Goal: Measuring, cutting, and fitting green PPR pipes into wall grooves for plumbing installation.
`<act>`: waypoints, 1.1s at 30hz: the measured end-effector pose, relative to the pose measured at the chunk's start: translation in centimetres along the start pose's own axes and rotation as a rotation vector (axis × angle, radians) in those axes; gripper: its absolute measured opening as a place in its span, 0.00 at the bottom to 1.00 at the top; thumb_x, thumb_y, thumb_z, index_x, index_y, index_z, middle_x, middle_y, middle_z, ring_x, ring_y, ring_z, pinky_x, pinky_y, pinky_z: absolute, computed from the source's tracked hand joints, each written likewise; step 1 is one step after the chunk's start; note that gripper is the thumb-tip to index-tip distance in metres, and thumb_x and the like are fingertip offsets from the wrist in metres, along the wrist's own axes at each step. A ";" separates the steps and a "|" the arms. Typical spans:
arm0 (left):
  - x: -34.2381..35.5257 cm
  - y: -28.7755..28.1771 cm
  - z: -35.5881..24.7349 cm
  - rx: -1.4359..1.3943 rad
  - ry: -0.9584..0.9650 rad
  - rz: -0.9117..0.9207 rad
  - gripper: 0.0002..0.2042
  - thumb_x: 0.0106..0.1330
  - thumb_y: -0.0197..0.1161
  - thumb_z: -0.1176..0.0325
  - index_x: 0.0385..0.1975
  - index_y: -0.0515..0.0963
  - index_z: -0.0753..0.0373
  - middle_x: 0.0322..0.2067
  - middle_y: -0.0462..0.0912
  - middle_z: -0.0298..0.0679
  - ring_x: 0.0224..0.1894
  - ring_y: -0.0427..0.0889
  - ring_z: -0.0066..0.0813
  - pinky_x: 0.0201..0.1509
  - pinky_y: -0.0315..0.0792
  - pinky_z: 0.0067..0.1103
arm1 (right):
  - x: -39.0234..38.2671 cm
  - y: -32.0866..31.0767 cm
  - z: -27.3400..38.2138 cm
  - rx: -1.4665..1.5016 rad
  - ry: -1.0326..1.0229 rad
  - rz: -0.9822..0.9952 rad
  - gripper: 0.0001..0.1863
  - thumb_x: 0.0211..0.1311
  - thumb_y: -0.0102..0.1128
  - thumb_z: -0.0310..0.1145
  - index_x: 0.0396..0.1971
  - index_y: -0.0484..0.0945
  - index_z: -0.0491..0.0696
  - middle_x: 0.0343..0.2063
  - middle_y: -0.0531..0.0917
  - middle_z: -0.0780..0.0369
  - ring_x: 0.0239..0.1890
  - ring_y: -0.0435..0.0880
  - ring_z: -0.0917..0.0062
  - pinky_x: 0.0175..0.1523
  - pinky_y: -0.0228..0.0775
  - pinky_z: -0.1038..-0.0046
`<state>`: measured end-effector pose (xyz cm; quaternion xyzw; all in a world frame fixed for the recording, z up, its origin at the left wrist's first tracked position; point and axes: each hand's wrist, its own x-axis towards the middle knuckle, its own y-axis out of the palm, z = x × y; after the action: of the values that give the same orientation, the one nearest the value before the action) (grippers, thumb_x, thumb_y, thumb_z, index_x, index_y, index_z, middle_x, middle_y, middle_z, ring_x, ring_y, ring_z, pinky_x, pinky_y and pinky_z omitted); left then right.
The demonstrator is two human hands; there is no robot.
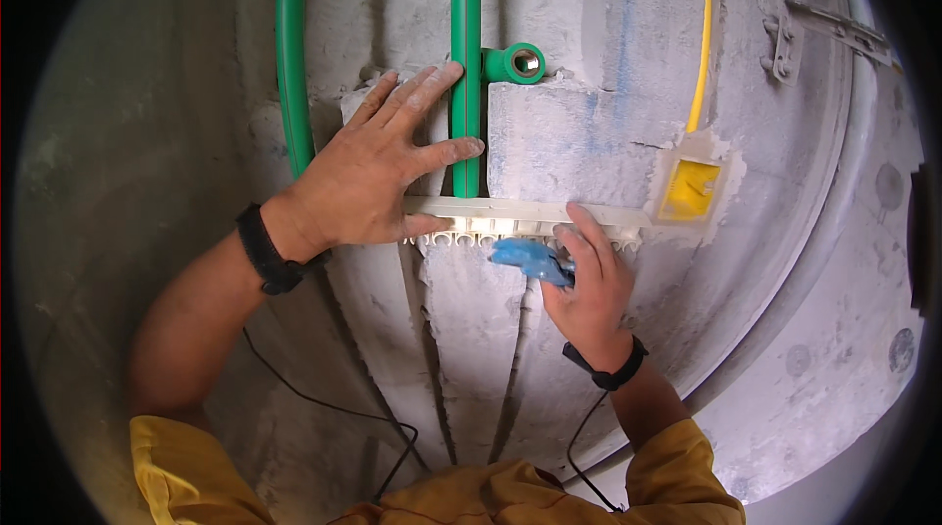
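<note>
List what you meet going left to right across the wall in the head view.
Left green pipe → left hand → middle green pipe → green fitting → right hand → yellow box → metal bracket.

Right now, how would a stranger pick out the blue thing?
On the grey wall, follow the middle green pipe down to the white strip crossing it. Just under that strip, the right hand grips the blue tool, the only blue object there.
</note>
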<state>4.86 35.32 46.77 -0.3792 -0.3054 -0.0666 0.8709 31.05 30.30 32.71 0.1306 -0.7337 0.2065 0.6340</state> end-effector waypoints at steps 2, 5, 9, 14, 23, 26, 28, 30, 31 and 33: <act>-0.2 0.1 -0.2 -0.015 -0.018 -0.005 0.34 0.48 0.73 0.46 0.57 0.74 0.47 0.71 0.48 0.54 0.72 0.51 0.58 0.74 0.47 0.51 | 0.6 -0.1 -0.7 -0.038 -0.030 0.062 0.26 0.36 0.68 0.24 0.43 0.75 0.46 0.54 0.78 0.56 0.43 0.83 0.62 0.43 0.76 0.67; -0.4 0.2 -0.3 -0.031 -0.038 -0.031 0.36 0.45 0.76 0.49 0.58 0.73 0.49 0.71 0.49 0.55 0.72 0.52 0.59 0.74 0.49 0.50 | 1.4 -0.2 -1.2 -0.087 -0.104 0.131 0.24 0.36 0.68 0.24 0.41 0.76 0.46 0.52 0.79 0.58 0.42 0.83 0.63 0.44 0.76 0.66; -0.8 -0.1 0.0 -0.055 -0.055 -0.065 0.39 0.42 0.77 0.54 0.59 0.72 0.51 0.70 0.52 0.55 0.71 0.54 0.59 0.73 0.53 0.49 | 2.4 -0.8 -0.8 -0.089 -0.187 0.164 0.25 0.36 0.69 0.25 0.42 0.75 0.47 0.49 0.80 0.58 0.41 0.83 0.63 0.45 0.76 0.67; -2.2 -1.4 -0.6 -0.106 -0.075 -0.104 0.37 0.42 0.77 0.58 0.58 0.73 0.53 0.69 0.56 0.54 0.70 0.55 0.60 0.72 0.56 0.46 | 3.1 -1.0 -1.0 -0.072 -0.243 0.236 0.29 0.34 0.69 0.26 0.45 0.74 0.47 0.48 0.80 0.57 0.41 0.83 0.63 0.45 0.76 0.67; -10.8 7.4 -3.7 -0.321 -0.790 -0.878 0.22 0.63 0.67 0.73 0.58 0.74 0.65 0.51 0.76 0.40 0.40 0.76 0.22 0.41 0.74 0.19 | 3.2 -0.3 -1.6 -0.107 -0.318 0.172 0.31 0.34 0.67 0.25 0.47 0.74 0.49 0.50 0.80 0.58 0.40 0.83 0.64 0.42 0.75 0.67; -9.5 9.1 -3.4 -0.518 -0.854 -0.910 0.20 0.63 0.68 0.72 0.55 0.77 0.66 0.41 0.85 0.43 0.37 0.81 0.21 0.41 0.76 0.19 | 3.2 0.1 -1.6 -0.098 -0.315 0.157 0.30 0.34 0.66 0.24 0.46 0.75 0.49 0.48 0.81 0.59 0.39 0.83 0.65 0.42 0.75 0.68; -8.6 8.9 -4.2 -0.675 -0.894 -0.967 0.19 0.64 0.68 0.71 0.54 0.77 0.68 0.41 0.85 0.43 0.36 0.81 0.21 0.41 0.76 0.19 | 3.3 0.3 -1.5 -0.096 -0.327 0.147 0.29 0.35 0.66 0.24 0.46 0.75 0.49 0.48 0.81 0.59 0.39 0.83 0.65 0.42 0.75 0.68; -8.4 9.0 -4.3 -0.838 -0.912 -1.022 0.19 0.64 0.68 0.70 0.54 0.77 0.69 0.41 0.85 0.42 0.35 0.81 0.20 0.40 0.76 0.19 | 3.4 0.6 -0.9 -0.108 -0.328 0.139 0.28 0.36 0.65 0.24 0.46 0.76 0.49 0.48 0.81 0.58 0.39 0.83 0.65 0.43 0.75 0.68; -8.5 9.3 -4.3 -0.883 -0.927 -1.044 0.19 0.65 0.68 0.70 0.54 0.77 0.71 0.40 0.85 0.40 0.34 0.80 0.19 0.38 0.75 0.17 | 3.3 0.7 -0.8 -0.113 -0.331 0.140 0.28 0.36 0.65 0.24 0.46 0.76 0.49 0.48 0.81 0.58 0.39 0.83 0.65 0.43 0.75 0.68; -8.5 9.3 -4.4 -0.925 -0.939 -1.072 0.20 0.65 0.67 0.69 0.53 0.76 0.73 0.38 0.86 0.39 0.32 0.79 0.17 0.35 0.74 0.16 | 3.3 1.0 -0.6 -0.103 -0.309 0.141 0.28 0.38 0.65 0.25 0.47 0.75 0.49 0.49 0.81 0.58 0.39 0.83 0.65 0.42 0.75 0.67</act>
<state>3.35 37.76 33.76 -0.4896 -0.7155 -0.4241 0.2618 30.59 31.64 35.86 0.0763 -0.8393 0.1901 0.5036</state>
